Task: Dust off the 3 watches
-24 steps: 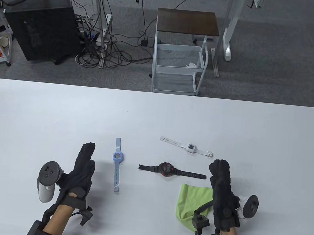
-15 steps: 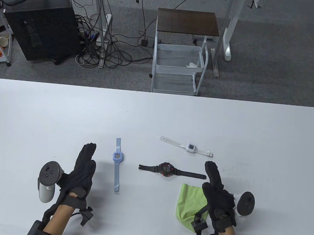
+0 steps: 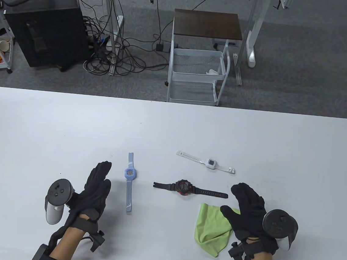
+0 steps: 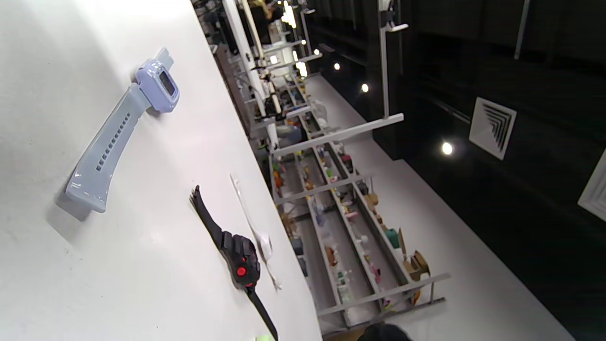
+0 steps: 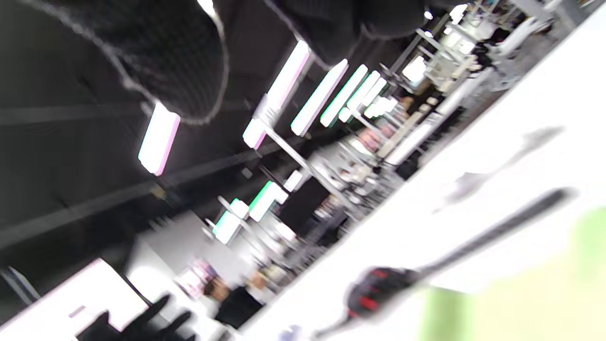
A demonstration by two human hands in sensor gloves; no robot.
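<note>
Table view: left hand [image 3: 94, 189] lower left, fingers straight, empty. Right hand [image 3: 247, 209] lower right, spread over green cloth [image 3: 211, 225], not yet gripping.

Left wrist view: blue watch [image 4: 123, 128] upper left, black watch [image 4: 234, 260] and white watch [image 4: 258, 237] lower centre.

Right wrist view: blurred. Cloth pickup in hand; next, probably pinch and lift.

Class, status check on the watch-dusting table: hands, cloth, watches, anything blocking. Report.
Left hand open, holding nothing. Right hand open above green cloth, not gripping. Blue watch, black watch, white watch lie flat, untouched. Nothing in the way.
</note>
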